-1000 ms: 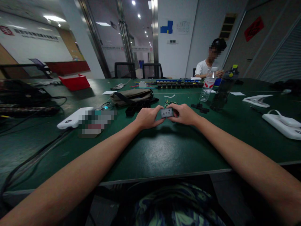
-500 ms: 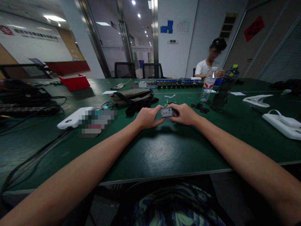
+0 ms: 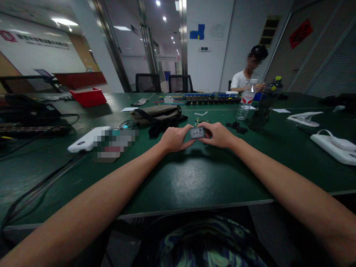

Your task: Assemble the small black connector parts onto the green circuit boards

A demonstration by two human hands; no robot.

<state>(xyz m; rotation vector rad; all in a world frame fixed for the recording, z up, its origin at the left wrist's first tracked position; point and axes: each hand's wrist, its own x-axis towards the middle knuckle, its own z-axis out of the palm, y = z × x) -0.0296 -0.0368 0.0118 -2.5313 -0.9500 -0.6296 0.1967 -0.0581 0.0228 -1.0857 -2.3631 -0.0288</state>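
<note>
Between my two hands, above the green table [image 3: 189, 185], is a small grey rectangular block marked "SPD" [image 3: 197, 133]. My left hand [image 3: 175, 138] pinches its left side between thumb and forefinger. On the other side my right hand [image 3: 219, 135] grips the right end, with its fingers curled partly behind the block. Just beyond the block lie small green pieces with wires [image 3: 200, 120], partly hidden by it and my right hand. Black small parts [image 3: 237, 127] are scattered to the right of my right hand.
A grey-brown pouch [image 3: 158, 114] and black holders [image 3: 164, 127] lie left of my hands. Farther left is a white power bank [image 3: 89, 139] with cables. A clear bottle [image 3: 245, 102] and a dark bottle [image 3: 265, 104] stand right. Across the table sits a person [image 3: 240, 79].
</note>
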